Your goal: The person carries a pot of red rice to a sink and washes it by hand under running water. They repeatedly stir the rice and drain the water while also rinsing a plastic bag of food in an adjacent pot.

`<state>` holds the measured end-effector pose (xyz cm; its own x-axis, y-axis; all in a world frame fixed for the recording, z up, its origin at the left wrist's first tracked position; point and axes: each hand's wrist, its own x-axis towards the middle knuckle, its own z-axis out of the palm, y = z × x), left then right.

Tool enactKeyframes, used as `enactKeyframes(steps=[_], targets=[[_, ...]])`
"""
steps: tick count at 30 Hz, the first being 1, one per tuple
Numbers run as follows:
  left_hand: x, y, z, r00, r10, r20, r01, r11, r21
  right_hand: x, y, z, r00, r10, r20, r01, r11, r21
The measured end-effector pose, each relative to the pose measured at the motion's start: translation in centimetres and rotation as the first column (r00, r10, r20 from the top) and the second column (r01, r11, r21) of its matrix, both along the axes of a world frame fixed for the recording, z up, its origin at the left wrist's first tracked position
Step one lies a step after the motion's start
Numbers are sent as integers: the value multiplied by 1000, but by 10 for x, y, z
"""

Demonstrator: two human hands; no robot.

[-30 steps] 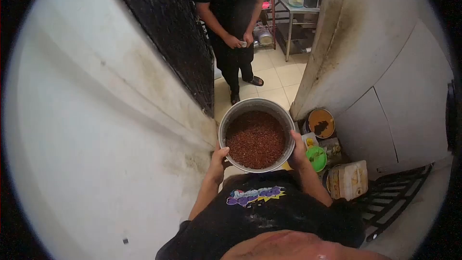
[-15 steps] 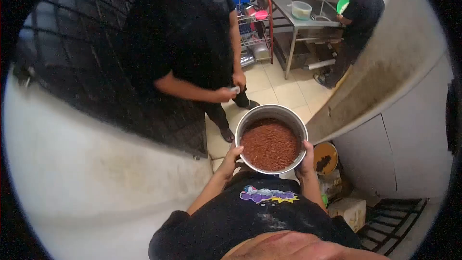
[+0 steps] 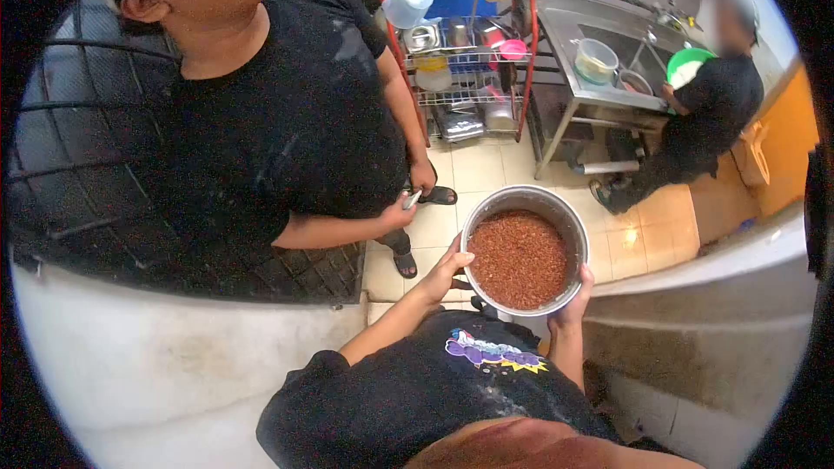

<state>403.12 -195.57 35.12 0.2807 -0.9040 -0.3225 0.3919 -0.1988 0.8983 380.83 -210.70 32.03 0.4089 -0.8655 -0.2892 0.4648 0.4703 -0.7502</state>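
Two hands (image 3: 448,269) around one metal pot (image 3: 571,233)

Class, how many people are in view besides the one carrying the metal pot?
2: one person left of the pot, by the dark grille; a second person at the sink.

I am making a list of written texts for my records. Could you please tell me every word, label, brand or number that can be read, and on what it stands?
No readable text.
Purple print on the wearer's black shirt: perhaps letters, too blurred to read.
Metal pot: none visible.
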Motion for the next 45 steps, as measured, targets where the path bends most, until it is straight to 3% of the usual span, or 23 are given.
enactKeyframes(steps=[8,11,12,15,17,22,26,29,32,35,45], targets=[[40,-46,-9,981,138,-137,-134,990,37,60,-63,19,989,145,17,-145,989,8],[54,-55,-6,986,134,-99,-135,991,-5,69,-71,18,992,129,8,-129,992,13],[49,-67,8,985,112,-134,-114,993,-8,60,-83,14,993,119,-5,-119,993,-2],[62,-80,25,1000,18,23,-18,1000,-13,55,-90,12,996,73,-42,-73,997,1],[68,-91,21,999,-41,28,40,999,19,51,-93,4,993,103,-61,-104,995,-7],[73,-100,9,984,-179,-6,179,981,75,49,-88,15,992,-1,-123,4,1000,27],[77,-98,5,981,-196,-16,196,977,84,47,-83,-9,994,-59,-91,64,997,49],[77,-96,2,981,-190,-47,193,978,81,50,-70,18,995,-60,-78,66,994,85],[78,-91,8,981,-186,-58,194,964,182,51,-59,33,993,-64,-100,72,994,82],[86,-92,-18,970,-217,-107,226,971,82,50,-54,31,990,-81,-115,93,991,95],[102,-94,-39,959,-250,-131,267,955,129,62,-43,1,984,-131,-119,140,988,70]])
